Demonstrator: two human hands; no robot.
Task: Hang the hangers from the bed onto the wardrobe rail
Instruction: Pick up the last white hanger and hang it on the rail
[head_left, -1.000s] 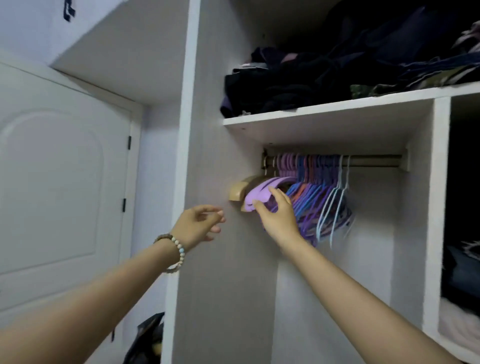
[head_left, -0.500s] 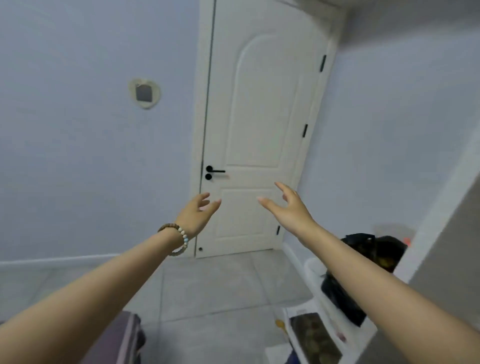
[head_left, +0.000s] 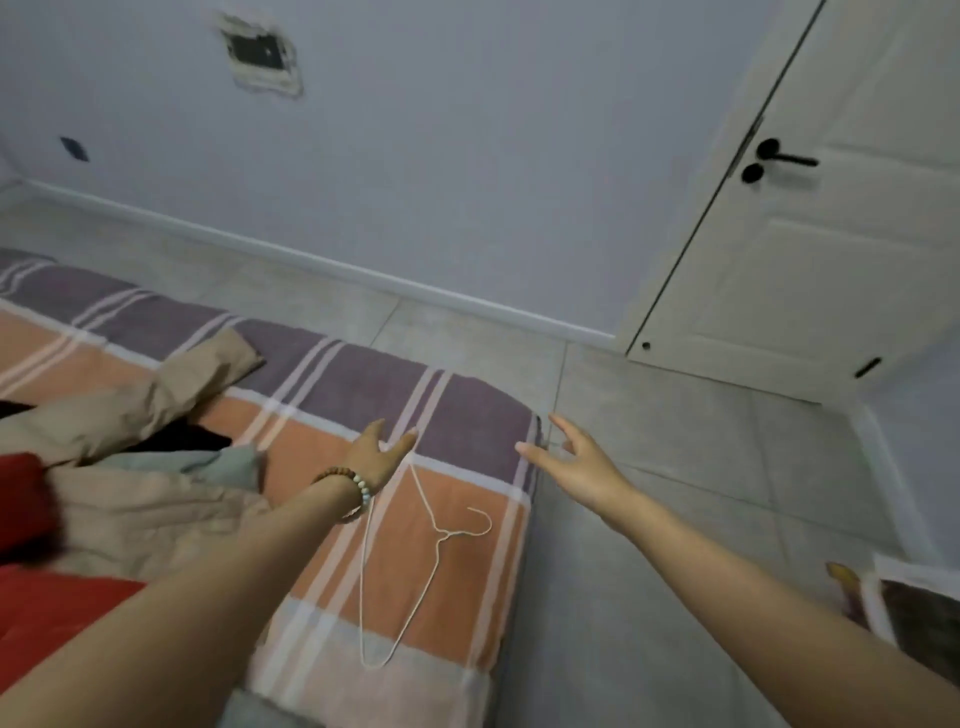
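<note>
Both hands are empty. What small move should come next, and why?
Probably bring the left hand down onto the white wire hanger and grip it: it lies on the striped bed beside that hand, and the right hand is farther off.

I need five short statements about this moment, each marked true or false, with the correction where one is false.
1. A white wire hanger lies flat on the striped sheet of the bed. True.
2. The right hand grips the hanger. False: it holds nothing, its fingers are spread, and it is apart from the hanger.
3. A bead bracelet sits on the wrist of the left hand. True.
4. The door stands wide open. False: it is closed in its frame.
5. A shirt hangs on the hanger. False: the hanger is bare.
</note>
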